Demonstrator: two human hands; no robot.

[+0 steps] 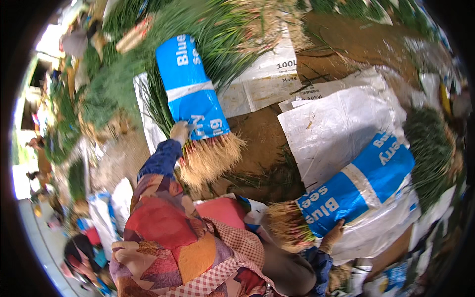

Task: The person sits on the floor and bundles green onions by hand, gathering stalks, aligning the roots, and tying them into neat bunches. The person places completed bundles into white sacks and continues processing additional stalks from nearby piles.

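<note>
At the left edge of a blue plastic wrapper point(185, 85), my left hand point(180, 131) grips it near the root end. This wrapper lies around a bundle of spring onions, whose pale roots point(211, 159) stick out towards me and green leaves point(154, 100) show along its left side. My right hand point(332, 236) holds the lower edge of a second blue wrapper point(356, 185). Roots and reddish stem bases point(291, 226) of another bundle come out of its left end. Both wrappers bear white print and a pale band. The right palm is hidden.
A large heap of spring onions point(237, 41) lies beyond, partly on white plastic sheeting point(256, 81). Another white sheet point(341, 118) lies under the right bundle. Wet brown ground point(259, 137) shows between. More onions point(426, 159) are at right; a person point(85, 252) is at lower left.
</note>
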